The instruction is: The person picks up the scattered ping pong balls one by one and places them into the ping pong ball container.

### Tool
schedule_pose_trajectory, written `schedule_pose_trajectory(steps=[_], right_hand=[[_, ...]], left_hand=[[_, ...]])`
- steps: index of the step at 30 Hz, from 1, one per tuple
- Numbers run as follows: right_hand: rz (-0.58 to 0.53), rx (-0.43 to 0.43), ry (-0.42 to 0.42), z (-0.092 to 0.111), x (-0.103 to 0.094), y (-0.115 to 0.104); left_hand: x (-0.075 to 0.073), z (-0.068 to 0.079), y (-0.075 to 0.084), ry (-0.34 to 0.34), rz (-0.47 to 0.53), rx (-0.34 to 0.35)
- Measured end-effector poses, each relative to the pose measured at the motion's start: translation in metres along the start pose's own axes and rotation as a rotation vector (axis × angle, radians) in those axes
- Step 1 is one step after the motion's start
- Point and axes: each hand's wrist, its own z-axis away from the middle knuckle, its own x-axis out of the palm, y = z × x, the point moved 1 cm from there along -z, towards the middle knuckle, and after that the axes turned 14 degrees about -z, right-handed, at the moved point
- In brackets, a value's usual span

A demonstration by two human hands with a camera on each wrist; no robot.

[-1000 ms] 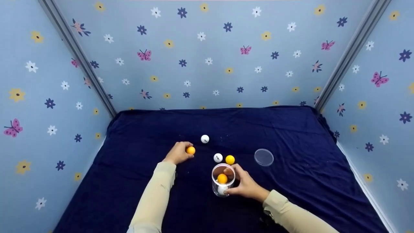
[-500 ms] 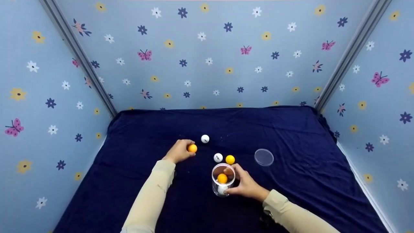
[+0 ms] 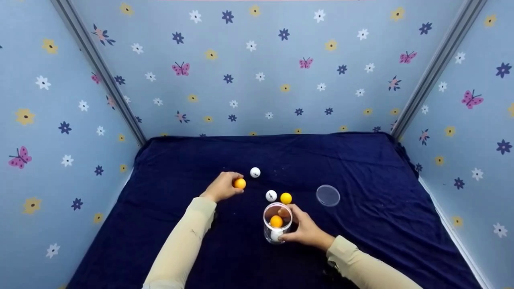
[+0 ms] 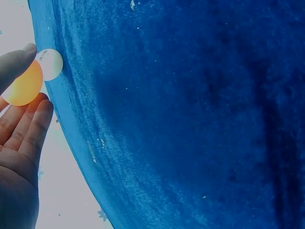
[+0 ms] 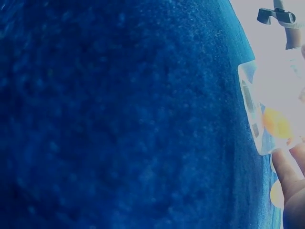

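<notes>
Between thumb and fingertips, my left hand (image 3: 223, 187) pinches an orange ping-pong ball (image 3: 240, 183). The left wrist view has this ball (image 4: 25, 86) at its left edge, overlapping a white ball (image 4: 51, 65) behind it. My right hand (image 3: 307, 230) grips a clear cylindrical jar (image 3: 266, 232) from its right side, mouth uncovered and facing up. Inside the jar are an orange ball (image 3: 276, 221) and a white ball (image 3: 276, 234) lower down. In the right wrist view the jar (image 5: 249, 102) is overexposed, with the orange ball (image 5: 276, 122) showing through its wall.
A white ball (image 3: 271, 196) and a yellow-orange ball (image 3: 286, 198) lie just beyond the jar. Farther back is another white ball (image 3: 255, 172). A clear round lid (image 3: 328, 195) lies to the right on the dark blue cloth (image 3: 361, 168). Patterned walls (image 3: 257, 92) enclose three sides.
My left hand has shifted slightly right and away from me, carrying the orange ball. The right hand and the jar have kept their place.
</notes>
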Motion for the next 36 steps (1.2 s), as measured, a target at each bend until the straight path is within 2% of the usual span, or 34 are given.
schedule_pose_trajectory(steps=[15,24,36], right_hand=[[0.010,0.012,-0.005,-0.001,-0.001,0.001],[0.031,0.000,-0.006,-0.002,0.000,0.000],[0.012,0.015,-0.009,-0.002,-0.001,0.001]], left_hand=[[-0.014,-0.001,0.006,-0.017,0.021,-0.004],[-0.024,0.002,0.013,-0.039,0.085,0.023],[-0.027,0.006,0.024,-0.023,0.125,0.065]])
